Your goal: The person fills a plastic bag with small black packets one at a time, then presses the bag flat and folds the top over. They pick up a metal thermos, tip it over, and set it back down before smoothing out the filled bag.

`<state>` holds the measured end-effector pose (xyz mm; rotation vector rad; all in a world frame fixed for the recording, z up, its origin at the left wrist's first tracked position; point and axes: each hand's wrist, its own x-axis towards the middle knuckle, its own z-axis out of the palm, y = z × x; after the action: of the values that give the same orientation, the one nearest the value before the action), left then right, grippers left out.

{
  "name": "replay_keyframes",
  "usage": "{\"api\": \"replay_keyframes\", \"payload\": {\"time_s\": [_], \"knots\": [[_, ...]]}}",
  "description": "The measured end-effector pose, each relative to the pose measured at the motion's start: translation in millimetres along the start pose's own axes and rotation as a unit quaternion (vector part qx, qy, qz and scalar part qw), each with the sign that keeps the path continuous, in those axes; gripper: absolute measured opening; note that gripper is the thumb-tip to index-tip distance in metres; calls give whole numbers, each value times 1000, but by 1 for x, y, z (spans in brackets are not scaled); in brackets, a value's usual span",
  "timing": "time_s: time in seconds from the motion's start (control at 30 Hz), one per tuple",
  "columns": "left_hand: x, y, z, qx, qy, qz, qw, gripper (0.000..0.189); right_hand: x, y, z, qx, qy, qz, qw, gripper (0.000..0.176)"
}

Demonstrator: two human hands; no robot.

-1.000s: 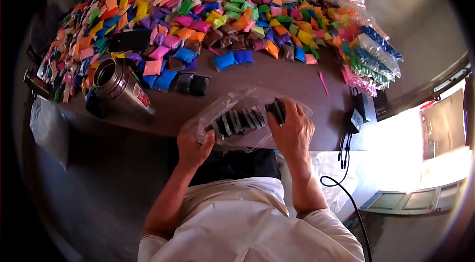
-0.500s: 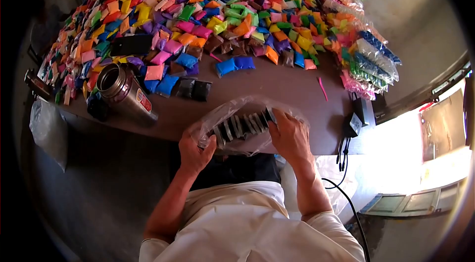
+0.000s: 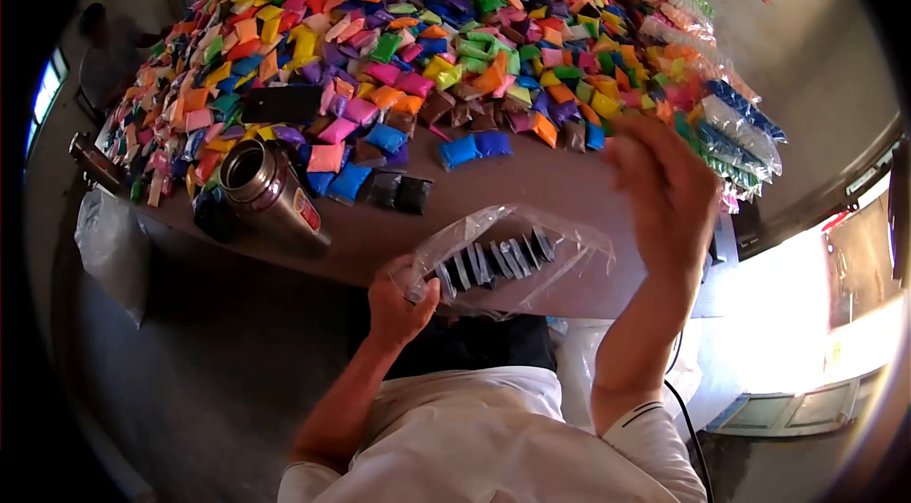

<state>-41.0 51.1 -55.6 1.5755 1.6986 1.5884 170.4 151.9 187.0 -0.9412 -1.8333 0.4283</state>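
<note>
My left hand (image 3: 397, 306) is closed on the left end of a clear plastic bag (image 3: 577, 245) at the table's near edge. Inside the bag, several thin black packets (image 3: 497, 262) stand side by side in a slanting row. The bag's right end hangs loose. My right hand (image 3: 670, 192) is raised over the right part of the table, away from the bag, its fingers bent and smeared by motion. Two black packets (image 3: 399, 192) and two blue packets (image 3: 474, 150) lie beyond the bag.
A large heap of colourful packets (image 3: 389, 47) covers the far table. A black phone (image 3: 281, 104) rests on its front. A steel flask (image 3: 270, 195) stands left, near the edge. Bundled packet strips (image 3: 735, 123) are stacked right. A person (image 3: 109, 57) is at the far left.
My right hand has let go of the bag's right end and moved up and to the right. My left hand keeps its grip. The view has shifted slightly.
</note>
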Motion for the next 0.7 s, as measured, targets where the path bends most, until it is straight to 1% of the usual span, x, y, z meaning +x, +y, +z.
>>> {"api": "replay_keyframes", "payload": {"time_s": [0.07, 0.13, 0.17, 0.2, 0.23, 0.27, 0.3, 0.33, 0.4, 0.47, 0.53, 0.6, 0.63, 0.67, 0.7], "knots": [[1, 0, -1, -5, -10, 12, 1000, 32, 37, -1, 22, -39, -123, -52, 990, 18], [-4, -5, 4, -27, 25, -43, 998, 34, 66, 4, 56, -64, -245, -106, 962, 19], [-7, -12, 5, -18, 16, -59, 998, 37, 78, 13, 75, -72, -300, -139, 941, 19], [-5, -9, 4, -18, 20, -58, 998, 37, 87, 24, 95, -89, -356, -138, 920, 20], [-3, -2, 2, 7, 16, -45, 999, 36, 94, 32, 114, -106, -411, -138, 895, 21], [-2, 1, 0, 32, 13, -32, 999, 35, 98, 35, 130, -164, -460, -138, 862, 21], [1, -1, -4, 79, -8, 44, 996, 32, 101, 33, 142, -223, -506, -136, 822, 21], [3, 0, -6, 80, -4, 44, 996, 32, 100, 31, 152, -222, -506, -140, 821, 21], [4, 5, -5, 66, 3, 45, 997, 29, 97, 28, 169, -345, -570, -112, 737, 19], [3, 2, -3, 69, 11, 43, 997, 29, 91, 31, 184, -347, -578, -101, 731, 20], [3, 2, -5, 59, -10, 35, 998, 30, 83, 43, 205, -349, -585, -92, 726, 20], [4, 2, -6, 57, -4, 43, 997, 29, 76, 61, 228, -393, -615, -122, 673, 27], [3, 2, -6, 53, -5, 49, 997, 29, 71, 64, 234, -393, -615, -125, 672, 27], [3, 3, -6, 48, -6, 55, 997, 28, 67, 68, 239, -382, -624, -99, 674, 31], [4, 5, -5, 57, 14, 73, 996, 26, 63, 71, 242, -371, -633, -73, 675, 36]]}}
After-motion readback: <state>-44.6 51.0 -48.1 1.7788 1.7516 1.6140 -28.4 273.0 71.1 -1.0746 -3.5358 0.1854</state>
